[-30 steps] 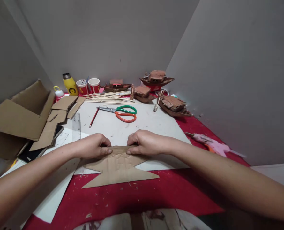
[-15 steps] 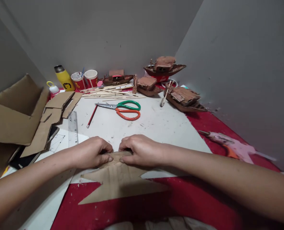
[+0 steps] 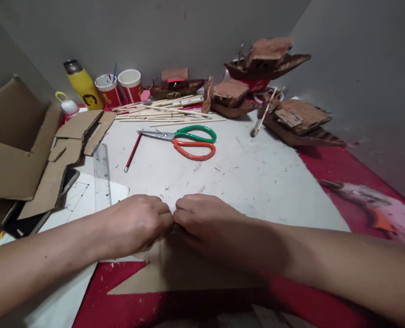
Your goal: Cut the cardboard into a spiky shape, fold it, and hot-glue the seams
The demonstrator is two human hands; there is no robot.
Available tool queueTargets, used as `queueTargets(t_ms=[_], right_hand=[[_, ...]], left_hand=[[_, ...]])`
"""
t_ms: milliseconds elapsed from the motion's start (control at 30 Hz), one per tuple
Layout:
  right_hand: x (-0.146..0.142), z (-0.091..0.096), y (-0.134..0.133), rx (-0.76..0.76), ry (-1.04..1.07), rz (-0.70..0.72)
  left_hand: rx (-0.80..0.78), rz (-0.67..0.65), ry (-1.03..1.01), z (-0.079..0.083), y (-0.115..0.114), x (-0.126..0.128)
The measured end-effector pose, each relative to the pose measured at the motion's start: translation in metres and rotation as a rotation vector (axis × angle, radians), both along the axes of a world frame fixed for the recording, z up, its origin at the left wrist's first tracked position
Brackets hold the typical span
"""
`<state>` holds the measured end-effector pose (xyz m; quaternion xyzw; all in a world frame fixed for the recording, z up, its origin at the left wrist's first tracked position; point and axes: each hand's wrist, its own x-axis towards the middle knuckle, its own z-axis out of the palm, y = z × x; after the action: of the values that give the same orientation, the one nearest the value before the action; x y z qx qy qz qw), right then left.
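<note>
A cut piece of brown cardboard (image 3: pixel 154 280) lies at the table's near edge, its pointed left corner over the red cloth. My left hand (image 3: pixel 139 225) is closed on its far part, fingers curled under. Beside it, almost touching, my right hand (image 3: pixel 205 223) is also closed on the cardboard. The hands and their shadow hide the gripped edge and most of the right side. Beyond them lie scissors (image 3: pixel 180 139) with one green and one orange handle, their tips by a red pencil (image 3: pixel 133 152).
At left are a clear ruler (image 3: pixel 102 177), cardboard scraps (image 3: pixel 68 152) and a cardboard box (image 3: pixel 14 168). Thin wooden sticks (image 3: pixel 161 109), paper cups (image 3: pixel 129 86) and a yellow bottle (image 3: pixel 83 86) stand behind. Model boats (image 3: pixel 300 120) and a pink glue gun (image 3: pixel 369 200) are at right.
Both hands have rolled over the cardboard's far edge, knuckles now upward and thumbs hidden. My view has moved closer to the table, so the things around look larger.
</note>
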<state>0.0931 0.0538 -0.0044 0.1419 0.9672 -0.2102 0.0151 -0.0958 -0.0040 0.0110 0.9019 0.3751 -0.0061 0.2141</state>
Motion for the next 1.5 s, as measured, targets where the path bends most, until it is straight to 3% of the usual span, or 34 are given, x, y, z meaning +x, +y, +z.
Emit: queueTargets(t_ms=[67, 267, 400, 633, 767, 900, 1033, 1133, 1200, 1367, 1500], right_hand=[[0.002, -0.002, -0.004, 0.041, 0.023, 0.013], [0.008, -0.005, 0.006, -0.072, 0.06, -0.006], [0.009, -0.008, 0.014, -0.16, 0.062, -0.007], [0.002, -0.009, 0.005, -0.104, 0.063, -0.107], [-0.006, -0.004, -0.005, -0.006, 0.048, -0.067], [-0.005, -0.004, -0.019, 0.057, 0.043, 0.025], [0.0, -0.008, -0.031, 0.174, 0.19, 0.054], [0.002, -0.007, -0.027, 0.152, 0.149, 0.039], [0.003, -0.004, -0.018, 0.061, 0.09, 0.001], [0.01, 0.006, 0.004, -0.106, -0.013, -0.04], [0.011, 0.011, 0.009, -0.167, -0.028, -0.028]], left_hand=[[0.031, 0.023, 0.001, 0.0, -0.002, -0.002], [-0.427, 0.298, 0.023, 0.025, 0.006, -0.018], [-0.544, 0.372, -0.002, 0.031, 0.011, -0.019], [-0.466, 0.352, 0.055, 0.028, 0.007, -0.012], [-0.373, 0.246, 0.055, 0.026, 0.005, -0.009], [-0.19, 0.115, 0.031, 0.021, -0.003, -0.006], [0.06, 0.009, 0.063, 0.016, -0.017, -0.005], [0.149, 0.027, 0.116, 0.014, -0.023, -0.005], [0.087, 0.115, 0.116, 0.015, -0.022, -0.007], [-0.266, 0.348, 0.049, 0.023, -0.013, -0.011], [-0.379, 0.417, 0.012, 0.027, -0.009, -0.009]])
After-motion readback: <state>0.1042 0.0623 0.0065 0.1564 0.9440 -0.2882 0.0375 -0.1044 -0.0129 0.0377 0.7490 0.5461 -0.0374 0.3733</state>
